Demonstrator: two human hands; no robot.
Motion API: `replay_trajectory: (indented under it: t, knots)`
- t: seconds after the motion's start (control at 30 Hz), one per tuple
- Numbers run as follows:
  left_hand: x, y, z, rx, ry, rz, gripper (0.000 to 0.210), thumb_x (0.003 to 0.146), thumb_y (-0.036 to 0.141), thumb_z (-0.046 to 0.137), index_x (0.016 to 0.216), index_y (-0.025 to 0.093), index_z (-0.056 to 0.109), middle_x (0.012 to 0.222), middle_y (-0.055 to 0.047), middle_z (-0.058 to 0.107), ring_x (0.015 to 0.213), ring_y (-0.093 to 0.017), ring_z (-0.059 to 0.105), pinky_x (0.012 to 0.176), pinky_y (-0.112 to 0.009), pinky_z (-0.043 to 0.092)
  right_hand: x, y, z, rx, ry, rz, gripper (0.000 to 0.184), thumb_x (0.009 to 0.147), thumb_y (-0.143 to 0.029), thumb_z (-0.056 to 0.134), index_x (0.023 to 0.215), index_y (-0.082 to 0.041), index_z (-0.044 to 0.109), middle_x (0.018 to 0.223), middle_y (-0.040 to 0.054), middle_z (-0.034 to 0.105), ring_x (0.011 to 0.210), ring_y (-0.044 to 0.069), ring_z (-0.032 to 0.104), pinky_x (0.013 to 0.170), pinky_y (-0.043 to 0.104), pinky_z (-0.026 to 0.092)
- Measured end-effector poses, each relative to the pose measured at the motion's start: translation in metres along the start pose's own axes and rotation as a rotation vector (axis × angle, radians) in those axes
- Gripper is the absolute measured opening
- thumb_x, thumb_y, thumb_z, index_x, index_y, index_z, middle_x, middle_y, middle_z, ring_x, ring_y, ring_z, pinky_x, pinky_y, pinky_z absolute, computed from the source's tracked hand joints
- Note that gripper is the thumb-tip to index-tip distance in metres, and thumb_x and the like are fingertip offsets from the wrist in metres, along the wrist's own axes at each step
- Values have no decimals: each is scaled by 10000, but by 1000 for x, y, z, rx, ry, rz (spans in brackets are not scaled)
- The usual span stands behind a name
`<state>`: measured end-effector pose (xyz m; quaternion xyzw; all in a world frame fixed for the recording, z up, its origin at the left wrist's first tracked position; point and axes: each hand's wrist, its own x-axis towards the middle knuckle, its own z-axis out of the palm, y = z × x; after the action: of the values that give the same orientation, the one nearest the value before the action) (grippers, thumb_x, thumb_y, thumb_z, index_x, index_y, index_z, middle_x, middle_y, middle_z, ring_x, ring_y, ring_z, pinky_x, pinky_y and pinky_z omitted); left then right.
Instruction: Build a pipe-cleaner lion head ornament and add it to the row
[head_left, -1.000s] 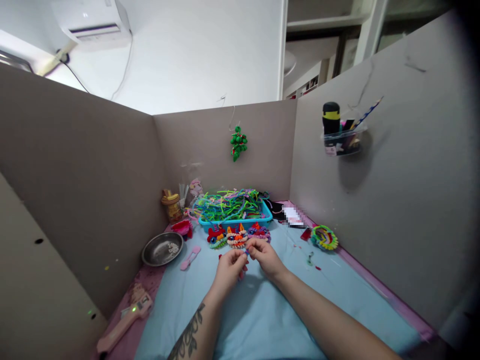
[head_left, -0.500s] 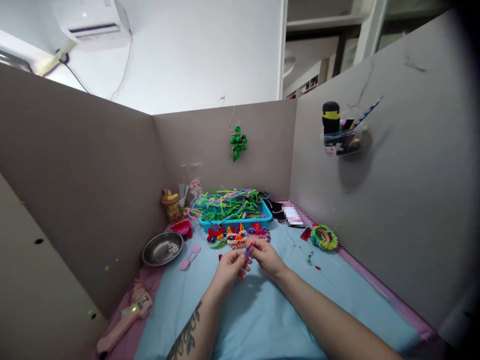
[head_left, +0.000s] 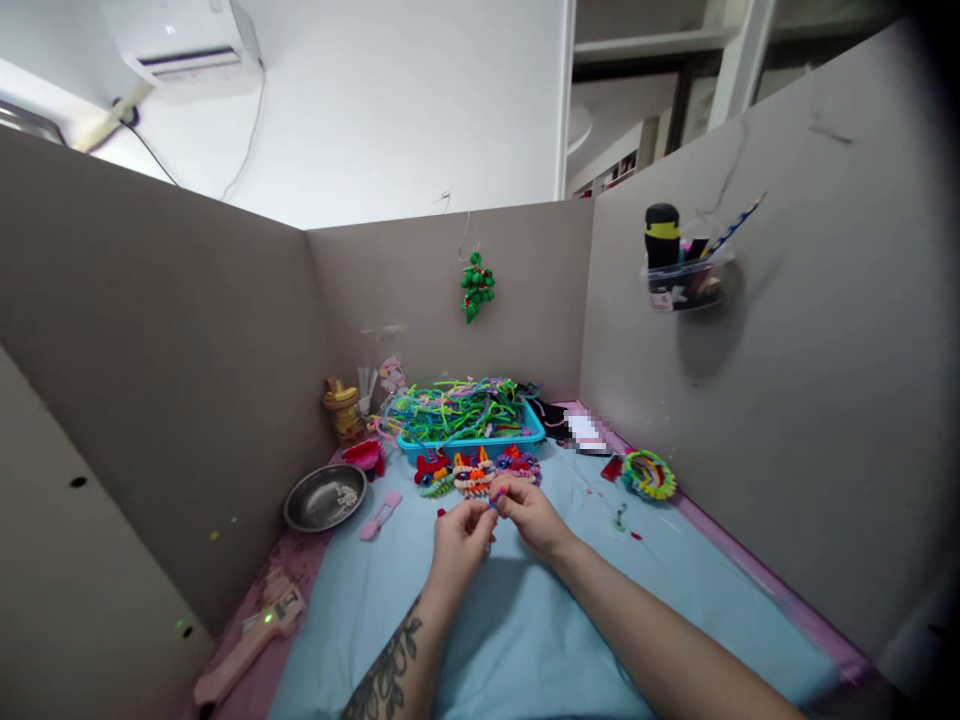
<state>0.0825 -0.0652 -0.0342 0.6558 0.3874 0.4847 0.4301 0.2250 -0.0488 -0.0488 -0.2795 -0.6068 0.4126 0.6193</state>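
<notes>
My left hand (head_left: 459, 542) and my right hand (head_left: 531, 516) meet over the middle of the cloth. Between their fingertips is a short blue pipe cleaner (head_left: 494, 502), pinched from both sides; most of it is hidden by the fingers. A small red bit (head_left: 441, 513) shows just beside my left hand. Just beyond the hands, three colourful pipe-cleaner figures (head_left: 433, 477) stand in a row. Behind them, a blue tray (head_left: 471, 445) is heaped with green, blue and pink pipe cleaners (head_left: 465, 408).
A metal bowl (head_left: 315, 510) with small white pieces and a pink clip-like item (head_left: 381, 516) lie left. A pink glue gun (head_left: 251, 645) rests nearer. On the right are a yellow-green coil (head_left: 648, 475) and small scraps (head_left: 619, 518). Grey panels (head_left: 450, 350) enclose the table.
My left hand has turned and its fingers have closed in at the blue pipe cleaner. The left forearm has shifted slightly right. My right hand stays nearly in place.
</notes>
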Motion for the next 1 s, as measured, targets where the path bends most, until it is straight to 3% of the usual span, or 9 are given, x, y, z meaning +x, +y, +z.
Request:
replay_trajectory:
  t: [0.3,0.47,0.67,0.77,1.0]
  knots:
    - [4,-4,-1,-147,-62,-124,353,688,485,625,648,142,551,441,40,516,337,-60,405,363,-178,308,-3,2,4,75,17,20,278,724,-450,656,684,-179,611,697,1,474,619,127,418,573,250,331]
    - [8,-7,0,-203,-110,-148,348,716,472,609,763,128,577,484,37,534,334,-53,403,346,-170,287,-3,4,7,237,106,141,269,679,-432,702,676,-178,617,671,-9,496,569,109,418,543,243,334]
    - [6,-7,1,-70,28,30,249,707,353,640,814,132,600,663,-22,643,547,-116,568,511,-215,440,-2,10,5,410,222,277,278,570,-380,788,723,-197,646,719,-1,584,549,99,454,538,239,354]
    - [4,-9,-1,94,97,141,194,765,315,582,834,139,630,722,-42,671,622,-136,594,594,-241,468,-3,11,5,421,221,284,254,575,-358,792,724,-202,658,762,2,597,556,92,461,533,233,349]
    - [1,-12,-4,288,156,318,171,797,269,549,886,161,647,818,-59,687,691,-156,630,617,-249,499,-6,9,9,441,180,281,235,572,-350,798,719,-213,676,712,-10,589,556,91,459,543,236,345]
